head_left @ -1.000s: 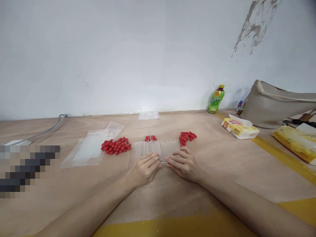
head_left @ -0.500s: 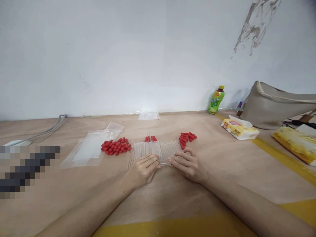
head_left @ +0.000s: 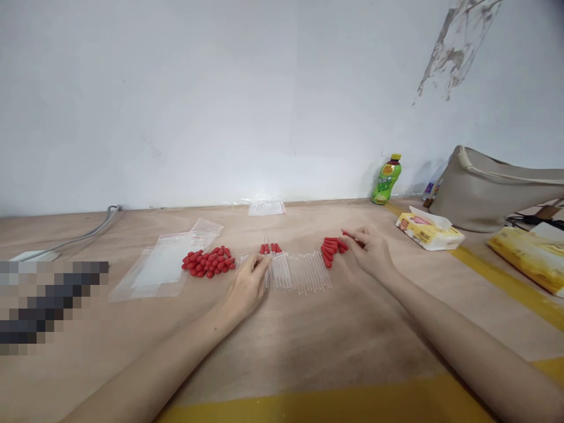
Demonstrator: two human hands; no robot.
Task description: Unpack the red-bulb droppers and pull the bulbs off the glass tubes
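My left hand [head_left: 247, 285] is over the left part of a row of clear glass dropper tubes [head_left: 311, 273], thumb and forefinger closed at a tube there; its palm hides the tubes beneath. Off to the right, my right hand [head_left: 369, 252] pinches a red rubber bulb [head_left: 346, 234] by its end, just above a small group of red rubber bulbs [head_left: 328, 251]. Beyond the tubes lie several droppers [head_left: 269, 248] with red bulbs fitted, their thin glass tips pointing at the wall. A larger heap of red bulbs [head_left: 209, 262] sits left of my left hand.
Clear zip bags [head_left: 161, 264] lie flat on the left, and another bag [head_left: 267, 208] rests by the wall. On the right stand a green bottle [head_left: 386, 179], a tissue pack [head_left: 429, 230], a beige bag [head_left: 480, 188] and a yellow pack [head_left: 524, 252]. A grey cable [head_left: 97, 228] runs at far left.
Both hands have left the near ends of the tubes. My right hand has moved right and away to the small bulb group and taken a bulb; my left has shifted slightly left and farther forward.
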